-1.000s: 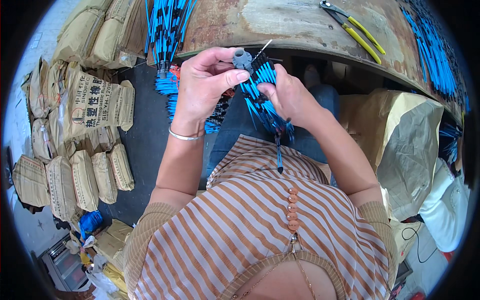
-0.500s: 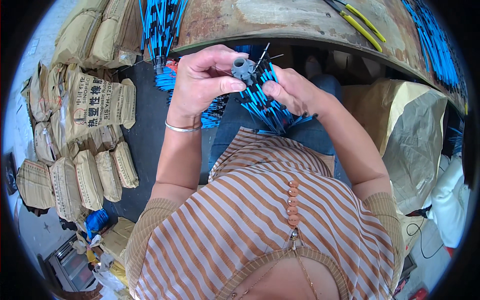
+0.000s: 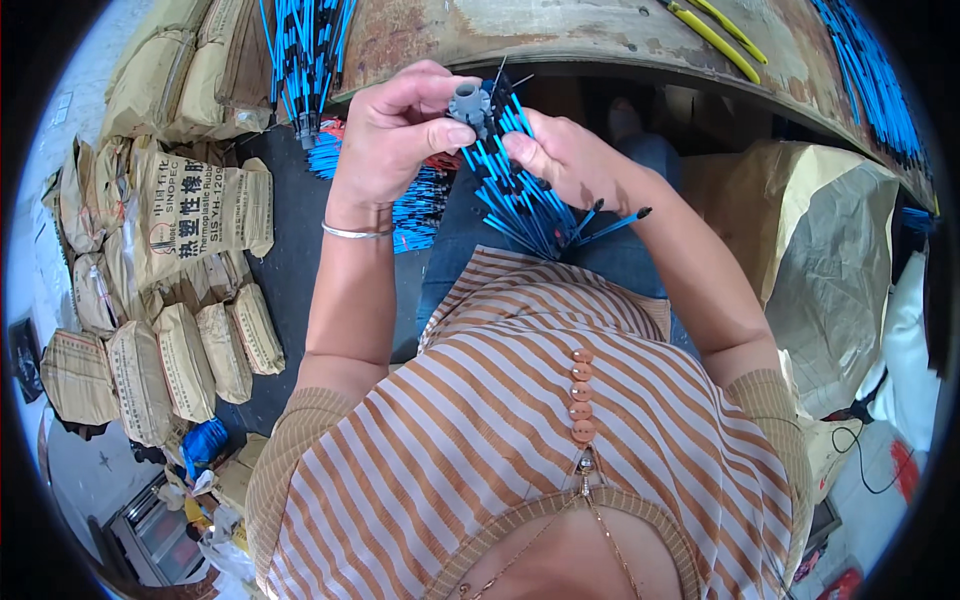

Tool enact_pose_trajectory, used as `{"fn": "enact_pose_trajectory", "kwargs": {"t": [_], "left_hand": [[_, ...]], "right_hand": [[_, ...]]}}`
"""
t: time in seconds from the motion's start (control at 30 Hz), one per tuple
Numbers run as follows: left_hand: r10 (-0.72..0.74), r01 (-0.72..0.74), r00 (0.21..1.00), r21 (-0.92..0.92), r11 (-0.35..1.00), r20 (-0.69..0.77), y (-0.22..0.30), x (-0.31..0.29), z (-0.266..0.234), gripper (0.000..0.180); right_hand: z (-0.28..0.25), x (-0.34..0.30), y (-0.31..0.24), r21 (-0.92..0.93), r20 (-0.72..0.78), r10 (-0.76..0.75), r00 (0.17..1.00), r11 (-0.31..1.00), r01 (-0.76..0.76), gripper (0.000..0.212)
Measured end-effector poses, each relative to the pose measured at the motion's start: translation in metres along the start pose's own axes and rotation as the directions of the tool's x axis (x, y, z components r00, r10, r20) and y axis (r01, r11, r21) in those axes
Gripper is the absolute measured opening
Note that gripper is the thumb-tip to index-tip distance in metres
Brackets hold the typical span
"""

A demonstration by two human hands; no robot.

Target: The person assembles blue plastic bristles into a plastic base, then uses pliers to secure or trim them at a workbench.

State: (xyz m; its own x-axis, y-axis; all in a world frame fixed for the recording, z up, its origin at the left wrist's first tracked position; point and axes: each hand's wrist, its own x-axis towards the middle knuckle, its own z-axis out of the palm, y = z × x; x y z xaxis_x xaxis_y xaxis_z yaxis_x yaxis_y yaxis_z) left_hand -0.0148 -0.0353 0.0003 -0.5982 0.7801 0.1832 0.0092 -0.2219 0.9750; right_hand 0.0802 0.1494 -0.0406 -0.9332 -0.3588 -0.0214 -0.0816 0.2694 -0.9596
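Observation:
My left hand pinches a grey plastic hub between thumb and fingers; the hub has a round open tube end and a toothed collar. Beside it, my right hand is closed on a bundle of thin blue rods with black sleeves and tips. The rods fan out downward over my lap, and a few tips stick out past my right wrist. At the hub, thin rod ends poke up between the hands. Whether any rod sits in the collar, I cannot tell.
A wooden bench curves across the far side, bearing yellow-handled pliers and blue rods at right. Another blue bundle stands at far left. Stacked paper sacks lie left; an open paper sack stands right.
Both hands, with the hub and the rods, have shifted slightly left and away from me in the picture. The grip of each looks the same.

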Motion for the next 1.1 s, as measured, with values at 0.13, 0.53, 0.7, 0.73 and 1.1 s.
{"fn": "enact_pose_trajectory", "kwargs": {"t": [0.13,0.53,0.7,0.73,1.1], "left_hand": [[-0.043,0.045,0.998,-0.049,0.998,0.039,-0.001,0.006,0.001,0.039],[-0.207,0.109,0.880,-0.244,0.964,-0.426,-0.033,0.020,0.051,0.040],[0.316,0.053,0.741,0.521,0.852,-0.593,-0.034,0.016,0.092,0.036],[0.318,0.051,0.742,0.524,0.850,-0.590,-0.032,0.014,0.092,0.036],[0.253,0.060,0.737,0.433,0.899,-0.627,-0.018,-0.005,0.080,0.035]], "right_hand": [[-0.002,-0.006,0.003,0.071,-0.023,0.002,1.000,0.997,0.000,0.044],[0.012,-0.018,0.001,0.192,-0.514,0.135,0.847,0.981,-0.040,0.032],[0.023,-0.009,-0.003,0.028,-0.689,0.089,0.720,0.995,-0.097,0.030],[0.026,-0.007,-0.003,0.028,-0.691,0.087,0.718,0.995,-0.094,0.030],[0.046,-0.005,-0.010,-0.238,-0.744,-0.266,0.613,0.963,0.130,0.024]]}}
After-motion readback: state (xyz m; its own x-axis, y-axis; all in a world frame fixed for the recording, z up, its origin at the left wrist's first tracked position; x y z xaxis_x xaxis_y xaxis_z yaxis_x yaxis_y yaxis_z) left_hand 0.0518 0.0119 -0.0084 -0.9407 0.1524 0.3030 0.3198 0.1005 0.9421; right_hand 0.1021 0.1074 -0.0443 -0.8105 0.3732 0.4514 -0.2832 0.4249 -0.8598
